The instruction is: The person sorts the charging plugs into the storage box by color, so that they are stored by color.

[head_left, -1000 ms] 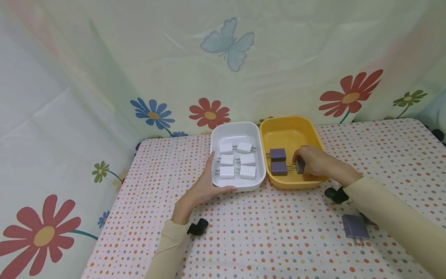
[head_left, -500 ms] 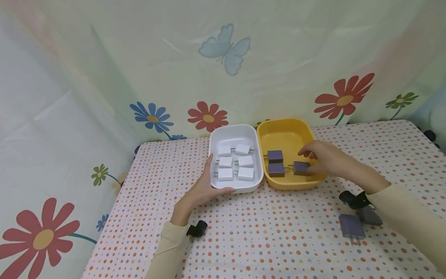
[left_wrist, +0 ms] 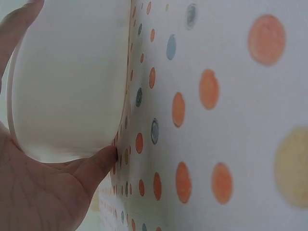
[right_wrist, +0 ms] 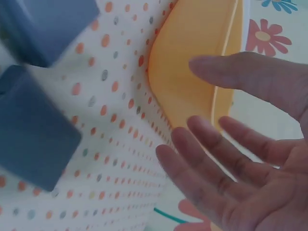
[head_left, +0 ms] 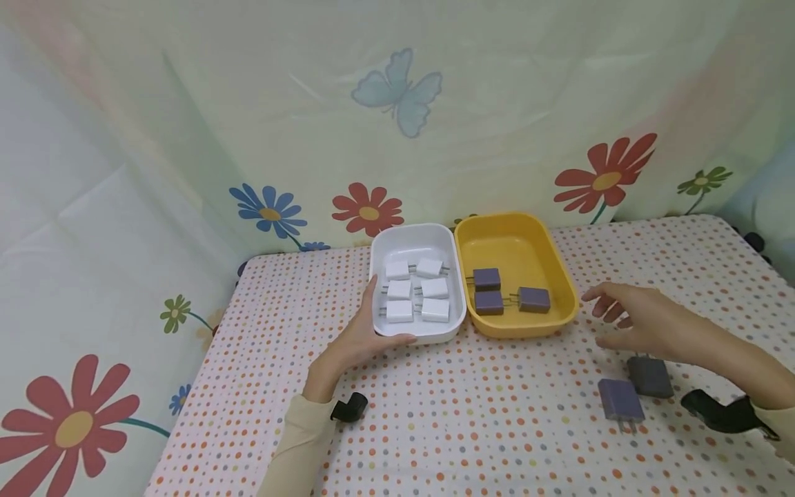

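Note:
My left hand [head_left: 357,337] rests against the near left corner of a white tray [head_left: 413,252], thumb and fingers spread along its walls. In the left wrist view its digits [left_wrist: 98,166] touch the tray's outer wall. Several white plug chargers [head_left: 399,311] lie in that tray. Three purple plug chargers [head_left: 533,299] lie in the yellow tray [head_left: 512,257] alongside. My right hand [head_left: 652,321] hovers right of the yellow tray, fingers loosely bent and holding nothing. Below it on the cloth are a purple charger [head_left: 621,399] and a dark grey-looking one [head_left: 649,377], side by side.
A dotted cloth [head_left: 484,428] covers the table. Behind the trays hangs a curtain [head_left: 497,138] with flowers and a butterfly. Both trays stand side by side near the table's back edge.
My right hand has let go of a purple charger in the yellow tray and moved right and down, out of the tray. The left hand keeps its place on the white tray.

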A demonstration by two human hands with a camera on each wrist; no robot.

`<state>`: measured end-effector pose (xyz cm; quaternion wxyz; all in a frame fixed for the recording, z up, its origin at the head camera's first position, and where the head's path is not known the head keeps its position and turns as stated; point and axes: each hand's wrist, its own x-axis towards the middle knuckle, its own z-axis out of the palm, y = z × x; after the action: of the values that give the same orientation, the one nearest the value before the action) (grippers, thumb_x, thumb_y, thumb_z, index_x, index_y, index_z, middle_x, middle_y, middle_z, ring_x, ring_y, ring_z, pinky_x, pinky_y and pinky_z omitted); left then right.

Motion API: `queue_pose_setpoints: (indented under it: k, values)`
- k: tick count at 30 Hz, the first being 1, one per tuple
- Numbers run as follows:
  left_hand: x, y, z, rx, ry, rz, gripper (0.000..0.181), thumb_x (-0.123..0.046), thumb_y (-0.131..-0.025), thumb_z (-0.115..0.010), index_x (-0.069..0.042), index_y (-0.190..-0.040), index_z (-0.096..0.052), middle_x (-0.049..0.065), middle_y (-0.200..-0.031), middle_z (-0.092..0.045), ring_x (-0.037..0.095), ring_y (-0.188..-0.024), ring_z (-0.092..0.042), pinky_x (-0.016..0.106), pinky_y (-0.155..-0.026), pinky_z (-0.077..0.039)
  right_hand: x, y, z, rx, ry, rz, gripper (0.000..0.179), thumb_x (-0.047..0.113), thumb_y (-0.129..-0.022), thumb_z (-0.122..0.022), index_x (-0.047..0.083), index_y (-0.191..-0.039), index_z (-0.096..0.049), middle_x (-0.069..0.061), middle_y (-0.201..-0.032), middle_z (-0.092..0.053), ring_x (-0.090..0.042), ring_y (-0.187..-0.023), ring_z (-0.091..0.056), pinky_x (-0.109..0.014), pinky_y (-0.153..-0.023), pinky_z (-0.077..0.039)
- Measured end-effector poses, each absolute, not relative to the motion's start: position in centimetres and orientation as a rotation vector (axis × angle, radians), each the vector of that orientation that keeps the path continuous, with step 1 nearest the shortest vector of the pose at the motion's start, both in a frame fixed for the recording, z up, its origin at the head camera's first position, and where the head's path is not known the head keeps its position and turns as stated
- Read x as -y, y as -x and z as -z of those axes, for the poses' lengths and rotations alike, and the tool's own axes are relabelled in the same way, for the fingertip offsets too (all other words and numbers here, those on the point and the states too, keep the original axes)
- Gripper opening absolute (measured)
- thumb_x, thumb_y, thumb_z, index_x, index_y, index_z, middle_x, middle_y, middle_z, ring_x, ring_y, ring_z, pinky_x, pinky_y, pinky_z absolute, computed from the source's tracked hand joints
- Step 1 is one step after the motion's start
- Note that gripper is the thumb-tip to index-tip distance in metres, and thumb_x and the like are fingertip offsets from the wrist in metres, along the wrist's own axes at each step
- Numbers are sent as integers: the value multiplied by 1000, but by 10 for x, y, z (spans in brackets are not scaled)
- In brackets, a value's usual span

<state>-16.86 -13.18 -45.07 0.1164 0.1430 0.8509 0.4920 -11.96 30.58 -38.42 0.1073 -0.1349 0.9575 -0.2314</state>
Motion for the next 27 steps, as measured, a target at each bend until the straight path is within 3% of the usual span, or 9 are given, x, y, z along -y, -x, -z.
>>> queue_pose_setpoints:
  k: [10, 16, 27]
  values:
    - [132, 166, 448, -2494, -367, -1417, 133, -37, -82, -92, -22, -168, 9, 10, -173, -15, 30, -156, -24, 58, -122, -26, -321, 93, 404, -2563, 510, 687, 53, 0, -71, -94, 2, -117, -67, -3, -109, -67, -21, -94, -64, -35, -75, -58]
    - [131, 166, 448, -2499, -369, -1413, 134, -37, -81, -92, -23, -168, 9, 10, -173, -16, 31, -156, -25, 58, -122, -26, -323, 88, 418, -2462, 587, 736, 51, 1, -71, -94, 9, -114, -68, 4, -110, -67, -10, -92, -61, -33, -76, -57]
    - [131, 167, 449, -2480, -407, -1456, 134, -32, -80, -93, -21, -168, 8, 9, -172, -18, 30, -155, -27, 58, -122, -26, -316, 86, 418, -2420, 634, 710, 47, 9, -72, -94, 13, -113, -72, 4, -114, -67, -3, -92, -56, -25, -76, -51]
